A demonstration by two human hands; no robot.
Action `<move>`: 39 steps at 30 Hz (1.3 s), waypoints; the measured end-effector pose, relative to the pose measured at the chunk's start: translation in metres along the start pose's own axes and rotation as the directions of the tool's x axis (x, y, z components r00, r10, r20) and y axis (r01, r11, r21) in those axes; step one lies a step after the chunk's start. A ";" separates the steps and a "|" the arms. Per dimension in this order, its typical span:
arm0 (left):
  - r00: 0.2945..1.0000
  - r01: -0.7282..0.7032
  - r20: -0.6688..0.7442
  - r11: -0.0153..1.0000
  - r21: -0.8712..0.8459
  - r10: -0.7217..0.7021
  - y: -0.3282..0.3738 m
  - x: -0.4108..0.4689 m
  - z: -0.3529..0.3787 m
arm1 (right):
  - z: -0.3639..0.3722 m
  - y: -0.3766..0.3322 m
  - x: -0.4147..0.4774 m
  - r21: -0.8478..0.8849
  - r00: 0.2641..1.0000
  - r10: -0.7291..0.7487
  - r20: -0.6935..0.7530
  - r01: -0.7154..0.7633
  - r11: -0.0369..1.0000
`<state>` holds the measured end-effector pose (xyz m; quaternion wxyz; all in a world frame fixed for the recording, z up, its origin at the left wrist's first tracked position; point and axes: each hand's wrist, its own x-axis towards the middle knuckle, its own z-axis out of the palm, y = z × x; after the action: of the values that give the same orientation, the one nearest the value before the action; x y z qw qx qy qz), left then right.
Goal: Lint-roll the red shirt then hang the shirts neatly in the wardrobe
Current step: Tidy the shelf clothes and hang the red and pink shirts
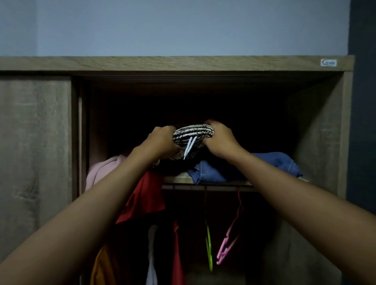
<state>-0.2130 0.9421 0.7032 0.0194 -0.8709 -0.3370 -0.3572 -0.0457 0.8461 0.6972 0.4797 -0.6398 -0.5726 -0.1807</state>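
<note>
2 hands are up at the top shelf [204,181] of the wardrobe [186,63], and both are clamped on a black-and-white patterned garment [193,131] bunched between them: your left hand [161,141] closed on its left edge, your right hand [220,139] closed on its right. A pale blue hanger [189,147] pokes down out of the bundle, so this looks like a shirt already on its hanger, though the dim light makes that hard to confirm.

Bring the bundle down clear of the shelf edge before you let the cloth drop open, so it does not drag the folded blue jeans [224,167] just below it off the shelf. Keep 1 hand on the hanger itself, not just the fabric.

The red shirt [146,196] drapes just under your left forearm, hanging from the shelf's front edge. Aim for the bare stretch of rail near the green hanger [208,244] and the pink hangers [229,243], where there is room for the shoulders to sit square.
</note>
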 end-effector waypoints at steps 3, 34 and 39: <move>0.997 -0.038 -0.064 0.999 -0.040 0.035 0.023 0.010 0.001 | -0.015 0.010 0.002 0.036 0.994 0.004 -0.114 0.000 0.999; 0.983 -0.144 0.133 0.983 0.114 0.129 0.130 0.023 0.045 | -0.117 0.079 -0.030 -0.585 0.994 0.104 -0.030 -0.102 0.804; 0.956 -0.134 0.250 0.988 -0.080 0.150 0.145 0.039 0.052 | -0.113 0.088 -0.013 -0.438 0.963 0.185 -0.197 -0.255 0.862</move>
<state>-0.0733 0.8668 0.7194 -0.0256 -0.9318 -0.2618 -0.2501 0.0659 0.7560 0.7048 0.3732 -0.7811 -0.3993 -0.3019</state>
